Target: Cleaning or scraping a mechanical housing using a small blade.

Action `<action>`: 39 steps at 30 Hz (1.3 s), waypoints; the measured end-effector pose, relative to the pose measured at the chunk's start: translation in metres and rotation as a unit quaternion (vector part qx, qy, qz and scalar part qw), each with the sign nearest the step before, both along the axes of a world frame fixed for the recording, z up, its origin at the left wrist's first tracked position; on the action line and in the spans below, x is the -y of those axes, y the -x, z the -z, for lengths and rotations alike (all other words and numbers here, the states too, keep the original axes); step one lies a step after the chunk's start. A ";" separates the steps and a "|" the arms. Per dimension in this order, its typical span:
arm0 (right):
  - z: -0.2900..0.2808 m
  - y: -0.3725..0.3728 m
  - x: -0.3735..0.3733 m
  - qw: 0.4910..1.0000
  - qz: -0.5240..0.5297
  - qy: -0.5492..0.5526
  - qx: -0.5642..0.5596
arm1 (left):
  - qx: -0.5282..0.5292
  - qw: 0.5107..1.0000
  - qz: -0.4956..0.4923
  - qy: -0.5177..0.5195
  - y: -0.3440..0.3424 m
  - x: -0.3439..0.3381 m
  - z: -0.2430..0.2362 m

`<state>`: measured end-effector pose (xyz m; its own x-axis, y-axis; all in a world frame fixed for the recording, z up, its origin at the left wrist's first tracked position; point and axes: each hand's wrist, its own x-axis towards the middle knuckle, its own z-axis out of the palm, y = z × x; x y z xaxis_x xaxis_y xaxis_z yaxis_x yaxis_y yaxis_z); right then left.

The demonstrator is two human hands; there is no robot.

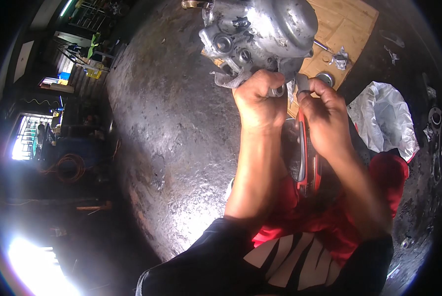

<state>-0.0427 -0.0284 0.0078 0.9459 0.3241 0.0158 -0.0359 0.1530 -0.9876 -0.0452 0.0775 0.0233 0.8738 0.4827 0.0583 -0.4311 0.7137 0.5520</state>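
A silver cast-metal engine part (275, 29), with a rounded cover and several round openings, is at the top centre. My left hand (261, 98) is closed in a fist at its near end, gripping it. A grey rag (229, 80) sticks out beside that fist. Pinched in my right hand (327, 108) is a red and black utility knife (303, 150), its handle pointing back toward me. The knife's grey blade end lies beside the near side of the metal part; whether it touches is hard to tell.
Under and right of the part lies brown cardboard (346, 27), bearing a round metal piece (325, 78) and crumpled foil (340, 59). A white plastic-lined container (384, 121) stands at right, near wrenches (435, 118). A hammer (93, 207) lies on the floor far left.
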 end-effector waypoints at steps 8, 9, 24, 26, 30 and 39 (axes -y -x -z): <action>0.002 0.002 0.002 1.000 -0.005 0.027 -0.010 | 0.006 1.000 -0.021 -0.014 0.000 0.002 -0.004; 0.006 0.010 -0.002 0.998 0.002 0.042 0.056 | 0.005 1.000 -0.022 -0.014 0.000 0.002 -0.004; 0.006 0.016 -0.006 0.993 0.003 0.032 0.109 | -0.002 0.999 -0.016 -0.040 0.002 0.003 -0.004; -0.002 0.008 0.000 0.997 -0.027 0.059 0.052 | 0.029 0.999 -0.004 -0.035 0.002 -0.001 -0.001; 0.008 0.011 -0.005 0.990 0.006 0.040 0.134 | 0.001 0.999 -0.024 -0.024 -0.001 0.005 -0.006; 0.008 0.009 -0.002 0.991 0.004 0.043 0.127 | 0.020 1.000 0.014 -0.006 -0.005 0.001 -0.002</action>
<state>-0.0516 -0.0264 -0.0006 0.9174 0.3271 0.2269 0.2169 0.0674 -0.9739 -0.0399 0.0763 0.0249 0.8836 0.4573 0.1003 -0.4336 0.7188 0.5435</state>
